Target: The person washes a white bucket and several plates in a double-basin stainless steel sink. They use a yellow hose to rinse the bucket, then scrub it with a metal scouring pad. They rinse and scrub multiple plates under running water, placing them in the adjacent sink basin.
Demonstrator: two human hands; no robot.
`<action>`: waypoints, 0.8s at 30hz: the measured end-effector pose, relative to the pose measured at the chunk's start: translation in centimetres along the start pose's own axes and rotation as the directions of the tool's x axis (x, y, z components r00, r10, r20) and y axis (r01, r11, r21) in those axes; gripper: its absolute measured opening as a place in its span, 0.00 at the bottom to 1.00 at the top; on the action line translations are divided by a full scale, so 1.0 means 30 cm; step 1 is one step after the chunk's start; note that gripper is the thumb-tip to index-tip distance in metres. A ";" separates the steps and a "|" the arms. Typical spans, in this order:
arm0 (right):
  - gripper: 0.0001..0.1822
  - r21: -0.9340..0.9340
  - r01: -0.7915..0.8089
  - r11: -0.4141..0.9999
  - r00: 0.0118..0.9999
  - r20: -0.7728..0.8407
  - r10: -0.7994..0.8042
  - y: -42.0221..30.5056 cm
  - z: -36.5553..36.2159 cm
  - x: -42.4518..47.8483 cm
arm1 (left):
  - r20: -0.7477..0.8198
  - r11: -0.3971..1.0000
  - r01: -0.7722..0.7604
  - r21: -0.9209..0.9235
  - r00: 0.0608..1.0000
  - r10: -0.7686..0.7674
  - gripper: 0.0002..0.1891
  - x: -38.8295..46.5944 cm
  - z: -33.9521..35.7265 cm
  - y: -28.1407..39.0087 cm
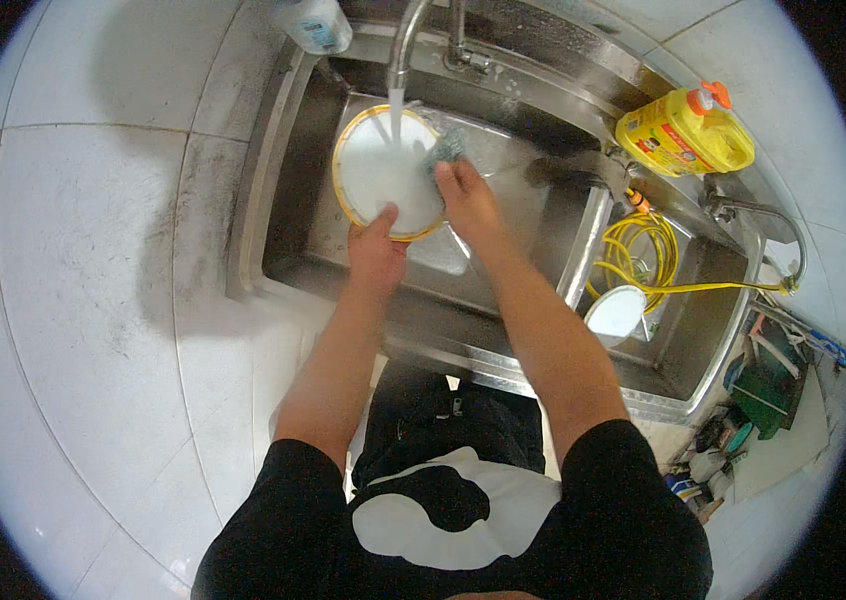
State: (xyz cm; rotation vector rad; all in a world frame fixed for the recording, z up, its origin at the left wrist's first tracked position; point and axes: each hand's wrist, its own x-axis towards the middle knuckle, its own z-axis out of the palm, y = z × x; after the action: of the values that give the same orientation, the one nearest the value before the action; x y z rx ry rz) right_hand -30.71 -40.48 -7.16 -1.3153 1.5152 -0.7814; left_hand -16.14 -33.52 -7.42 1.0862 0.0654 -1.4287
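Note:
My left hand (379,251) grips the lower rim of a white round plate (370,165) with a yellow edge, thumb on top. Water from the metal faucet (406,45) runs onto the plate, which is tilted over the larger basin of a stainless steel sink (423,300). In my right hand (469,199) is a grey-green scouring pad (446,150), held at the plate's right edge between thumb and fingers.
A yellow detergent bottle (674,142) with an orange pump lies on the right ledge. The smaller basin holds a coiled yellow hose (663,251) and a white oval object (617,313). A white bottle (318,26) stands at the sink's upper left corner.

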 end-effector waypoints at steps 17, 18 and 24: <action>0.19 -0.146 0.336 0.930 0.810 0.549 -0.206 -0.066 0.097 0.346 | 0.148 0.949 0.250 0.192 0.949 -0.280 0.21 0.000 -0.171 0.277; 0.19 -0.077 0.324 0.943 0.794 0.565 -0.227 -0.063 0.111 0.346 | 0.099 0.910 0.275 0.310 0.943 -0.319 0.21 0.009 -0.169 0.276; 0.20 -0.189 0.350 0.917 0.871 0.426 -0.245 -0.112 0.097 0.254 | 0.087 0.940 0.137 0.311 0.981 -0.172 0.20 0.074 -0.189 0.225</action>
State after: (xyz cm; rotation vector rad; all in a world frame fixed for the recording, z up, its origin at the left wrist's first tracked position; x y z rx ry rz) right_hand -26.55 -48.26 -6.97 -1.8172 1.1252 -0.4689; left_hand -7.09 -33.13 -8.19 1.2707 -0.1592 -1.6781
